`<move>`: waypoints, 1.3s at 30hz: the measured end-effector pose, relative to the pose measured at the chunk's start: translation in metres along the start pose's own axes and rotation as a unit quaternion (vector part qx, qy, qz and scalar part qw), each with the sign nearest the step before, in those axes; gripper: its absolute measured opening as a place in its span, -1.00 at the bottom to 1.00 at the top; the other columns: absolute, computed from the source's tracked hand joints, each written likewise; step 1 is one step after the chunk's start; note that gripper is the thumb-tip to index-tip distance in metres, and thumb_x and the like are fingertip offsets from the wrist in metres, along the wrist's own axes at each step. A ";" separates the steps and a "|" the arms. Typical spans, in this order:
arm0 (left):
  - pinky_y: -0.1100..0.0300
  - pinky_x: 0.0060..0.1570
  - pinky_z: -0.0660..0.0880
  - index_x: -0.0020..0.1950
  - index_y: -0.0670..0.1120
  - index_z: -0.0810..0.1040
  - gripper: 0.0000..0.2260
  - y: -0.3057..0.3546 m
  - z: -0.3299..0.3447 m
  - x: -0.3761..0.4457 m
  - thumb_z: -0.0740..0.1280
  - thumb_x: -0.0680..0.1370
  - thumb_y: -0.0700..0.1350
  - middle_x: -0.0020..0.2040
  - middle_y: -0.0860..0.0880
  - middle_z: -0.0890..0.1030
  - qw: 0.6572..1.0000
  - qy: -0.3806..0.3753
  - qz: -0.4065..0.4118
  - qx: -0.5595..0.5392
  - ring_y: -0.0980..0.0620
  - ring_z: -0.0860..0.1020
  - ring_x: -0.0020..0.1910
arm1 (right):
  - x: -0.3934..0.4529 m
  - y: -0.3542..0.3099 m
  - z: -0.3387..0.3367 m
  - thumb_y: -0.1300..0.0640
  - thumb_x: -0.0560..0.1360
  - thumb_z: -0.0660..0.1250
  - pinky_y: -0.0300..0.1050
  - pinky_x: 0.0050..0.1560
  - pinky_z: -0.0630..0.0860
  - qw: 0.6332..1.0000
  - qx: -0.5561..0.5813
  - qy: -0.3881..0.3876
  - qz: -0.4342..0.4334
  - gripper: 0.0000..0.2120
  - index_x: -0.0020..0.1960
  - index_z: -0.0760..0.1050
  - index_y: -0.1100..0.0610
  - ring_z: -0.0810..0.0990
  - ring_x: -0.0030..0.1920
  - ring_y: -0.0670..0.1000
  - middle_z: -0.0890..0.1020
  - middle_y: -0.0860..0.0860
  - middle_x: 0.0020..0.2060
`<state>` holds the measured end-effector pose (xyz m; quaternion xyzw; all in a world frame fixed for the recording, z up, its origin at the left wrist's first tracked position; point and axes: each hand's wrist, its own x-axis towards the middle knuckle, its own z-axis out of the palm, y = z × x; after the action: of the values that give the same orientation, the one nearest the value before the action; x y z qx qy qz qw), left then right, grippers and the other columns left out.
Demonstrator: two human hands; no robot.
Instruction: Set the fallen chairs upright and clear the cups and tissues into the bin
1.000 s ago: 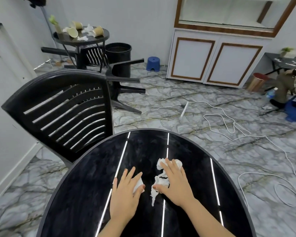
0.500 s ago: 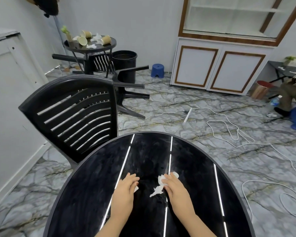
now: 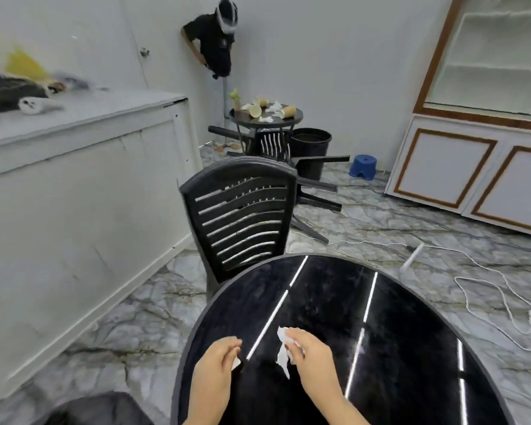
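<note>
Over the near black round table (image 3: pixel 396 317), my right hand (image 3: pixel 311 360) grips a crumpled white tissue (image 3: pixel 282 357) that hangs from its fingers. My left hand (image 3: pixel 215 368) curls round a smaller tissue (image 3: pixel 236 362), of which only a white corner shows. An upright black chair (image 3: pixel 242 216) stands at the table's far side. Behind it a fallen black chair (image 3: pixel 313 185) lies on the floor, and another fallen chair (image 3: pixel 242 138) lies under the far small table (image 3: pixel 265 119). That table carries paper cups (image 3: pixel 287 111) and tissues (image 3: pixel 273 107). A black bin (image 3: pixel 311 144) stands beside it.
A white counter (image 3: pixel 74 179) runs along the left wall. A white cabinet (image 3: pixel 478 167) fills the right. A blue stool (image 3: pixel 363 166) sits near the bin. White cable (image 3: pixel 478 289) loops over the marble floor at right. A dark garment (image 3: pixel 216 47) hangs in the corner.
Both hands have closed on the tissues and pulled back toward me, lifting them off the table. The view has swung left and up, showing the counter.
</note>
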<state>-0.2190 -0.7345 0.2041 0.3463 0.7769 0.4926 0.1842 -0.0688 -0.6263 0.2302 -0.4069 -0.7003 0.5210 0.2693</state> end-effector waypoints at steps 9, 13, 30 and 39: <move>0.51 -0.09 0.37 -0.07 0.09 0.59 -0.81 -0.059 -0.161 -0.055 0.30 0.52 -0.21 -0.18 0.32 0.59 0.978 0.186 -0.090 0.034 0.28 0.54 -0.05 | -0.028 -0.059 0.163 0.20 0.51 0.30 -0.31 0.01 0.52 0.968 -0.098 -0.200 -0.115 -0.78 0.03 0.60 -0.08 0.58 -0.02 -0.21 0.57 -0.32 -0.09; 0.31 -0.01 0.46 -0.06 0.07 0.57 -0.84 -0.102 -0.219 -0.100 0.28 0.54 -0.19 -0.07 0.18 0.58 0.961 0.238 -0.138 0.038 0.22 0.54 -0.06 | -0.062 -0.068 0.237 0.20 0.53 0.27 -0.56 -0.02 0.37 0.943 -0.139 -0.272 -0.135 -0.80 0.09 0.60 0.05 0.49 -0.10 -0.38 0.55 -0.24 -0.07; 0.57 -0.06 0.35 -0.07 0.08 0.58 -0.82 -0.276 -0.298 -0.213 0.28 0.54 -0.20 -0.05 0.34 0.51 0.949 0.183 -0.244 0.080 0.39 0.47 0.01 | -0.182 0.052 0.405 0.24 0.54 0.23 -0.65 -0.07 0.25 0.892 -0.233 -0.386 -0.018 -0.73 0.21 0.53 0.11 0.45 0.05 -0.23 0.57 -0.06 0.09; 0.29 -0.04 0.48 -0.02 0.03 0.58 -0.85 -0.376 -0.235 -0.228 0.24 0.56 -0.15 0.01 0.22 0.55 0.950 0.133 -0.274 0.073 0.28 0.52 -0.03 | -0.182 0.166 0.453 0.24 0.52 0.27 -0.42 0.12 0.26 0.870 -0.257 -0.421 0.002 -0.73 0.20 0.53 0.17 0.49 0.18 -0.04 0.58 0.08 0.16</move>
<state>-0.3432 -1.1516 -0.0395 0.0641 0.8932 0.4067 0.1807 -0.2878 -0.9917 -0.0601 -0.2057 -0.8558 0.4446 -0.1660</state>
